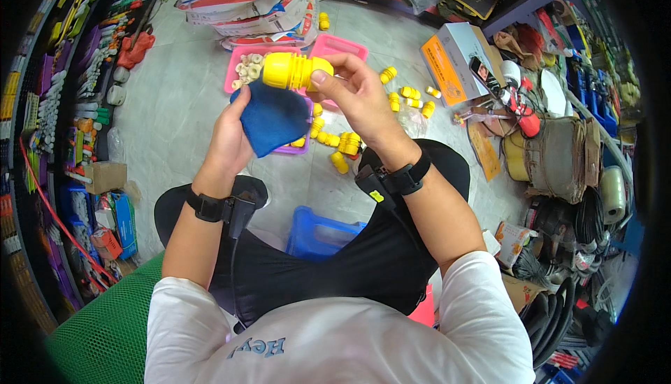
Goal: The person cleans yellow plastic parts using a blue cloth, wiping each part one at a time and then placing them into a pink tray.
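Between thumb and fingers my right hand (pixel 356 87) holds a large yellow plastic hose fitting (pixel 296 71) by its right end. My left hand (pixel 228 135) grips a blue cloth (pixel 275 116) just below the fitting; whether cloth and fitting touch is hard to tell. Behind them, a pink tray (pixel 229 72) holds off-white ring-shaped parts (pixel 250 67). A second pink tray (pixel 341 44) lies to its right, partly hidden by my right hand. Smaller yellow fittings (pixel 328 139) lie on the floor beside a purple-rimmed tray (pixel 293 150), which the cloth partly covers.
Stacked printed sacks (pixel 246 6) stand at the far side. A white and orange cardboard box (pixel 453 64) is at the right, near a tied cardboard bundle (pixel 561 158). A blue plastic stool or bin (pixel 320 232) sits between my legs. Stocked shelves (pixel 52 95) line the left side.
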`<state>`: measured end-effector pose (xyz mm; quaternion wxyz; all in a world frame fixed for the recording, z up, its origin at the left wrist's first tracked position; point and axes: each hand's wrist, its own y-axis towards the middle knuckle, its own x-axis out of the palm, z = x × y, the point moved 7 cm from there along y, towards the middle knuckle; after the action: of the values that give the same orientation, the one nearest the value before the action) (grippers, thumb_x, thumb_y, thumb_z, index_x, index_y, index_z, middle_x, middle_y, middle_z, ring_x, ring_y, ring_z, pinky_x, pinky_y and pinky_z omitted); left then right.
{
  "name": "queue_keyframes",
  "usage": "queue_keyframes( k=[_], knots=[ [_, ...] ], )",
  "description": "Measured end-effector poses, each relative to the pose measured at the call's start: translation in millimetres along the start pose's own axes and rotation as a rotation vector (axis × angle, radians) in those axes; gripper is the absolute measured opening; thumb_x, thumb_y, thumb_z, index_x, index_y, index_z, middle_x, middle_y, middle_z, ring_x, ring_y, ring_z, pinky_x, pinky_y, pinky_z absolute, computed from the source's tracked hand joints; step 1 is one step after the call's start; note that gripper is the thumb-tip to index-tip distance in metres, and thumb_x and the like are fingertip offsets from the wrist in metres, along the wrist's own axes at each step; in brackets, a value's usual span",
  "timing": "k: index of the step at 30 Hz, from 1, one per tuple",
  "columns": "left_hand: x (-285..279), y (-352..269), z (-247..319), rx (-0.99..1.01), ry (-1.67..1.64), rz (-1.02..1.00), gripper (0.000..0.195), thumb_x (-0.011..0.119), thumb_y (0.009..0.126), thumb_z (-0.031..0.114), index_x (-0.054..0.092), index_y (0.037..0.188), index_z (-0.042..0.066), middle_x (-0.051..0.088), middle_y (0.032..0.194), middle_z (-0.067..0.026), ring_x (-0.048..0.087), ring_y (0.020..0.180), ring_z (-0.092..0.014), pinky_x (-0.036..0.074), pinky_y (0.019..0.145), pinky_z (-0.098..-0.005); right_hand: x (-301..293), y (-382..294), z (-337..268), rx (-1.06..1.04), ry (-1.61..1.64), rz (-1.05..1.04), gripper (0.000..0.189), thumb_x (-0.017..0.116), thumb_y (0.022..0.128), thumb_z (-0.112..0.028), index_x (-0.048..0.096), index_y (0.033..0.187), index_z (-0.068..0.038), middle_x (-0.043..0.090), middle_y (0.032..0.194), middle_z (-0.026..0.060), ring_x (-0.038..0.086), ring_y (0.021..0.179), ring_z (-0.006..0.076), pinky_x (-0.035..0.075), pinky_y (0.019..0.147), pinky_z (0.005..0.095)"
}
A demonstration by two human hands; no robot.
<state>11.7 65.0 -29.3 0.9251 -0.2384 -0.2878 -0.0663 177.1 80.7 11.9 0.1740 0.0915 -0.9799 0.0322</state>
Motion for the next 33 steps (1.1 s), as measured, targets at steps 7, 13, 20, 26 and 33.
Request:
queue_keyframes(
  k=[7,13,20,26,33],
  knots=[
    [-2,-6,13,0.066,-0.236,0.042,0.049,0.04,0.098,0.034,0.038,0.133,-0.001,0.05,0.13,-0.017,0.051,0.118,-0.03,0.04,0.102,-0.0456,9,-7,-6,-0.305,-0.642,0.026,0.036,0.069,0.079,-0.013,0.052,0.106,0.003,0.058,0.093,0.0165,0.061,0.082,0.0203,0.051,0.072,0.0299],
    [-2,-14,28,0.148,-0.187,0.02,0.049,0.041,0.098,0.033,0.039,0.132,-0.002,0.052,0.127,-0.0165,0.054,0.114,-0.029,0.043,0.098,-0.0448,-14,3,-14,-0.269,-0.637,0.159,0.035,0.07,0.08,-0.014,0.054,0.105,0.003,0.063,0.091,0.0104,0.061,0.076,0.0135,0.05,0.069,0.0266],
    [42,-32,32,0.951,1.403,-0.014,0.034,0.048,0.093,0.017,0.054,0.121,-0.002,0.056,0.122,-0.0177,0.051,0.116,-0.028,0.036,0.099,-0.0331,5,0,17,-0.039,-0.433,0.038,0.036,0.073,0.077,-0.019,0.055,0.096,0.007,0.063,0.076,0.0095,0.061,0.066,0.0128,0.049,0.061,0.0262],
    [-7,-7,24,0.158,0.645,0.211,0.046,0.046,0.096,0.039,0.055,0.117,-0.001,0.063,0.107,-0.0122,0.062,0.095,-0.02,0.049,0.084,-0.0309,-6,4,15,0.055,-0.036,0.015,0.034,0.068,0.085,-0.02,0.052,0.104,0.004,0.063,0.085,0.0084,0.062,0.072,0.0119,0.052,0.063,0.0239],
    [15,-8,8,0.001,-0.123,-0.058,0.049,0.039,0.098,0.036,0.038,0.133,0.001,0.05,0.129,-0.0155,0.053,0.116,-0.028,0.042,0.1,-0.0431,10,-1,5,-0.206,-0.235,-0.041,0.035,0.071,0.08,-0.01,0.05,0.105,0.002,0.06,0.095,0.0104,0.061,0.079,0.0128,0.051,0.07,0.0253]
  ],
)
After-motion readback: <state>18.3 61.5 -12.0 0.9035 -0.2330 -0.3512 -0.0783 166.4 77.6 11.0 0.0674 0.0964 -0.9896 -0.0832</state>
